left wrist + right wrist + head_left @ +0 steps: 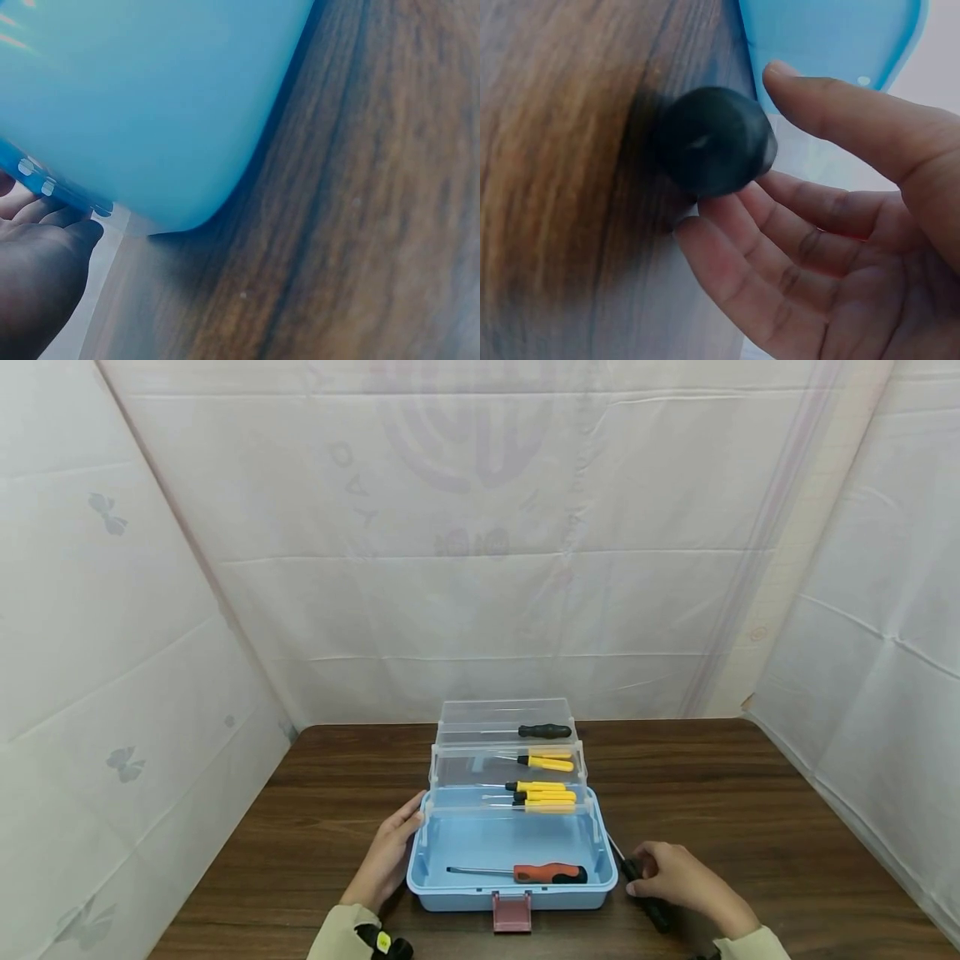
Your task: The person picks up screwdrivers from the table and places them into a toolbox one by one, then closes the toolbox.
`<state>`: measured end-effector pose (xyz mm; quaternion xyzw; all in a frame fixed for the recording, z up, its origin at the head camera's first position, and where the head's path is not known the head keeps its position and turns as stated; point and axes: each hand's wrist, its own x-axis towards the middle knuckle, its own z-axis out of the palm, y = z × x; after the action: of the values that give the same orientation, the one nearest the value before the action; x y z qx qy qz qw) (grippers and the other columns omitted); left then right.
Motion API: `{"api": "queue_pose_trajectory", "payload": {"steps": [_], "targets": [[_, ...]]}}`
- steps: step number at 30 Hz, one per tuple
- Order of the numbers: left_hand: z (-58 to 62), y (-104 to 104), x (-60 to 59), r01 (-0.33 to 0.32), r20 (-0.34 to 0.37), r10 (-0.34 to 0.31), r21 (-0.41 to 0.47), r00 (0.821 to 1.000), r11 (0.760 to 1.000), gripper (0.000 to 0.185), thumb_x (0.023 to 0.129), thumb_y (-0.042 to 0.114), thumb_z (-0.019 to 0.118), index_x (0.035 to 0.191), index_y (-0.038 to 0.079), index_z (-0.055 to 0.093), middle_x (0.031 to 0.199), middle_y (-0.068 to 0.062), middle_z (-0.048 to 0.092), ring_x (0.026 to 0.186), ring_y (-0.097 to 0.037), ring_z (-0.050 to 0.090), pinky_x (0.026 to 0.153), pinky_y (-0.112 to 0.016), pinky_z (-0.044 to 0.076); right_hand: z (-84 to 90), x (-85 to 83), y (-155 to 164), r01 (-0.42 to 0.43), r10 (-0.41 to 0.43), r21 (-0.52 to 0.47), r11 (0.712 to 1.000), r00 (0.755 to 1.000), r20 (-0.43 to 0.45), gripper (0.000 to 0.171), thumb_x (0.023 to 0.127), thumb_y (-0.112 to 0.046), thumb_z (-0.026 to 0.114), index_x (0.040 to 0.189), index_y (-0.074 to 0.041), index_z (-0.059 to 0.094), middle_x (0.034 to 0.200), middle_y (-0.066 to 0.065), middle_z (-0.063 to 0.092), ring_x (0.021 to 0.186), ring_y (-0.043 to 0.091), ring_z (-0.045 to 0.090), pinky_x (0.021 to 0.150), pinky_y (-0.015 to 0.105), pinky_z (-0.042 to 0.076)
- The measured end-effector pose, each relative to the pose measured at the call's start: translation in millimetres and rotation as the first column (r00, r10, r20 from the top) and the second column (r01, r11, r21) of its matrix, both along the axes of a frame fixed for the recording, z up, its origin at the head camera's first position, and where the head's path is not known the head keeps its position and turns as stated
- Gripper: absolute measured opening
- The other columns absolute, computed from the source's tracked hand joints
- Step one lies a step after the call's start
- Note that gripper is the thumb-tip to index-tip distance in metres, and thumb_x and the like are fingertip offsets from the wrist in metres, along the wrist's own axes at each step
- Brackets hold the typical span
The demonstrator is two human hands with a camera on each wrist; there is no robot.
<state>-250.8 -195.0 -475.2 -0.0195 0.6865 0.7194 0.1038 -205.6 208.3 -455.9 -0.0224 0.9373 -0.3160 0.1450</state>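
A light blue toolbox [510, 847] sits open on the brown wooden desk [750, 810], with its clear tiered trays [506, 760] folded back toward the far side and a pink latch [512, 912] at its near edge. The left hand [390, 852] rests flat against the left outer wall of the toolbox, fingers straight and held together, touching the rim near the back corner; in the left wrist view the fingertips [71, 225] lie just under the blue rim.

The right hand [675, 877] lies on the desk just beside the toolbox's right wall and has its fingers loosely curled around a black-handled screwdriver [637, 881], which lies on the desk with its thin shaft pointing toward the back of the box. In the right wrist view the round black end of the handle [714, 141] sits between the thumb above and the fingers [780, 247] below; the fingers touch it, while the thumb stands slightly off it, so the grip is a loose one.

Inside the bottom of the toolbox lies a screwdriver with a red and black handle [547, 873], parallel to the near wall. The clear trays hold several yellow-handled screwdrivers [543, 796], and the topmost tray carries one with a black handle [544, 731]
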Motion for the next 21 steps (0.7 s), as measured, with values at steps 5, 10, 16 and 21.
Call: {"api": "queue_pose_trajectory", "payload": {"steps": [5, 10, 16, 21], "targets": [[-0.4, 0.9, 1.0, -0.004, -0.001, 0.004, -0.002, 1.000, 1.000, 0.050, 0.103, 0.019, 0.039, 0.151, 0.008, 0.029, 0.158, -0.018, 0.024, 0.145, -0.038, 0.023, 0.115, -0.055, 0.024, 0.8, 2.4, -0.9, 0.013, -0.012, -0.025, 1.000, 0.999, 0.030, 0.043, 0.072, -0.014, 0.082, 0.107, 0.003, 0.063, 0.075, 0.005, 0.056, 0.063, 0.016, 0.054, 0.053, 0.030, 0.048], [-0.7, 1.3, 1.7, -0.002, -0.010, 0.002, -0.007, 1.000, 1.000, 0.050, 0.103, 0.018, 0.039, 0.151, 0.008, 0.029, 0.158, -0.017, 0.024, 0.145, -0.037, 0.023, 0.116, -0.056, 0.024, 0.8, 4.7, -1.5, 0.033, -0.031, -0.044, 0.998, 0.999, 0.041, 0.042, 0.070, -0.009, 0.082, 0.105, 0.004, 0.063, 0.074, 0.007, 0.055, 0.058, 0.017, 0.055, 0.049, 0.030, 0.050], [-0.4, 1.3, 1.6, 0.002, -0.011, -0.002, -0.003, 1.000, 1.000, 0.051, 0.103, 0.018, 0.039, 0.151, 0.007, 0.028, 0.158, -0.017, 0.024, 0.145, -0.037, 0.022, 0.116, -0.056, 0.023, -1.0, 3.5, -1.2, 0.032, -0.030, -0.041, 0.999, 0.999, 0.044, 0.040, 0.070, -0.009, 0.082, 0.104, 0.004, 0.063, 0.074, 0.007, 0.055, 0.058, 0.017, 0.056, 0.049, 0.030, 0.050], [0.1, 1.2, 1.4, 0.000, -0.010, 0.000, -0.002, 1.000, 1.000, 0.051, 0.103, 0.019, 0.039, 0.151, 0.007, 0.028, 0.158, -0.018, 0.024, 0.145, -0.037, 0.022, 0.116, -0.055, 0.024, -2.4, 2.8, -1.3, 0.042, -0.041, -0.031, 0.999, 0.998, 0.053, 0.038, 0.071, -0.008, 0.081, 0.103, 0.003, 0.063, 0.074, 0.007, 0.055, 0.057, 0.017, 0.055, 0.048, 0.030, 0.050]]}}
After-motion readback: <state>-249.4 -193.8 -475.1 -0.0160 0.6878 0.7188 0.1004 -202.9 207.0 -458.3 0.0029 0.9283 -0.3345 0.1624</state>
